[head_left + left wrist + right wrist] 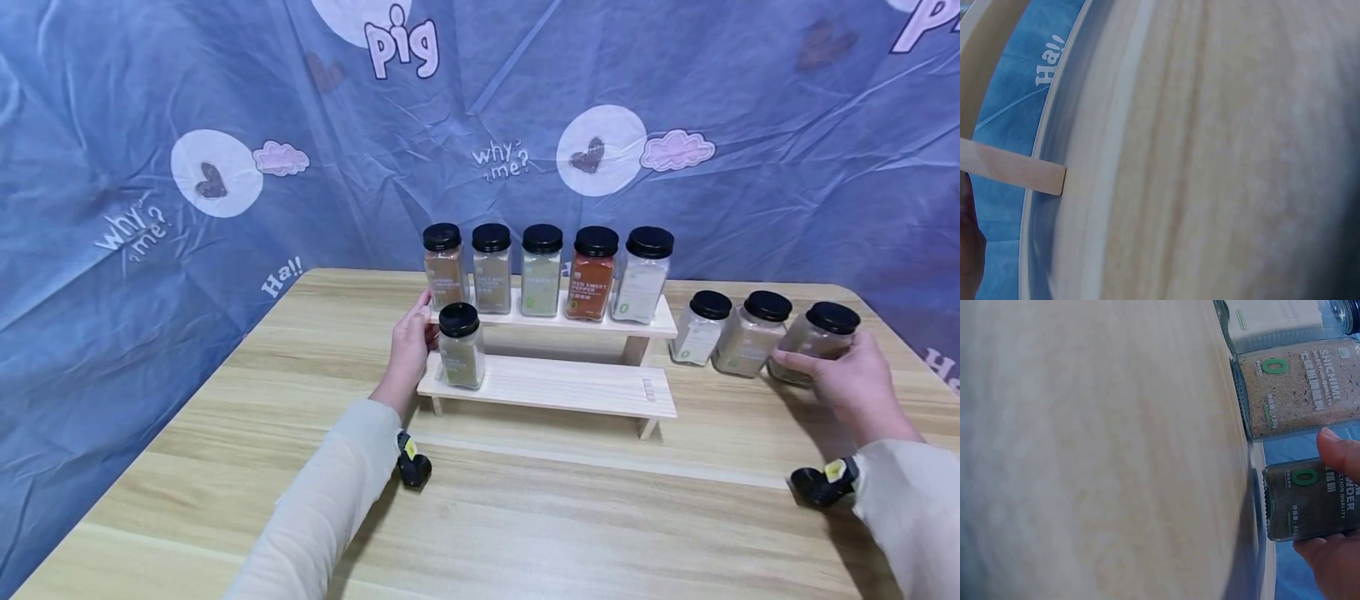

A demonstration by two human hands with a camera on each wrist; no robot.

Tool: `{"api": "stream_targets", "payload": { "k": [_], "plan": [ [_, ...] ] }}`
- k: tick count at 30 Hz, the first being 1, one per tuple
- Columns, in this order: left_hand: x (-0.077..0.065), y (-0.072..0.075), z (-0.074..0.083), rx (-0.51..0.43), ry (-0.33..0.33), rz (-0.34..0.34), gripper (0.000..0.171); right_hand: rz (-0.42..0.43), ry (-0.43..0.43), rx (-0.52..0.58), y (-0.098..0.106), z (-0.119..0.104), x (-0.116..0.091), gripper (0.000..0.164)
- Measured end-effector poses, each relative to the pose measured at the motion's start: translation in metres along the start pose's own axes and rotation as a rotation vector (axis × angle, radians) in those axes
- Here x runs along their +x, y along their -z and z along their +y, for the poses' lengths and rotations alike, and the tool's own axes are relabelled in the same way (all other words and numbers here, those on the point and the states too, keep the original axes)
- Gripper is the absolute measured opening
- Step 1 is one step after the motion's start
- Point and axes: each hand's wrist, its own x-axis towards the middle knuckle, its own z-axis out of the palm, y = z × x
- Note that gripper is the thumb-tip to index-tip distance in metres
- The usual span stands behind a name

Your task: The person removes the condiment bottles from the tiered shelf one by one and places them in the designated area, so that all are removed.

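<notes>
My right hand (858,383) grips a square glass spice jar (1307,500) of dark powder with a black lid, thumb on one side and fingers on the other. Beside it stand a shichimi jar (752,337) and a jar of white powder (697,333). My left hand (410,340) holds the left end of a two-step wooden spice rack (570,385), its fingertips partly hidden behind a jar. That jar (461,354), with pale greenish contents, stands at the left of the lower step. Several black-lidded jars, one a red sweet pepper jar (590,279), line the upper step.
The rack stands on a light wood-grain table (525,517). A blue printed cloth (465,125) hangs behind and at the sides. Small black cameras are strapped to both wrists.
</notes>
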Motion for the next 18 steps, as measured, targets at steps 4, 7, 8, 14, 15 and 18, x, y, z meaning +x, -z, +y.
{"api": "stream_targets", "payload": {
  "k": [4, 7, 8, 14, 15, 18],
  "plan": [
    [0.0001, 0.0, -0.0002, -0.001, 0.003, -0.004, 0.05, -0.01, 0.032, 0.01, -0.0002, 0.002, 0.0014, 0.034],
    [-0.0023, -0.0003, 0.0027, 0.015, 0.007, -0.017, 0.049, -0.022, 0.055, 0.032, -0.0006, 0.0031, 0.0016, 0.032],
    [-0.0024, -0.0002, 0.0024, 0.018, 0.006, -0.02, 0.049, -0.026, 0.06, 0.037, -0.0006, 0.0038, 0.002, 0.031],
    [0.001, 0.0005, -0.0024, 0.014, 0.006, -0.003, 0.05, -0.04, 0.058, 0.05, -0.0009, 0.0051, 0.0034, 0.031],
    [0.0014, 0.0004, -0.0022, 0.014, 0.008, -0.001, 0.05, -0.043, 0.049, 0.048, -0.0009, 0.0045, 0.0031, 0.032],
    [0.0021, 0.0001, -0.0005, 0.006, 0.012, 0.006, 0.05, -0.065, -0.004, 0.024, 0.0009, 0.0011, 0.0021, 0.036]
  ]
}}
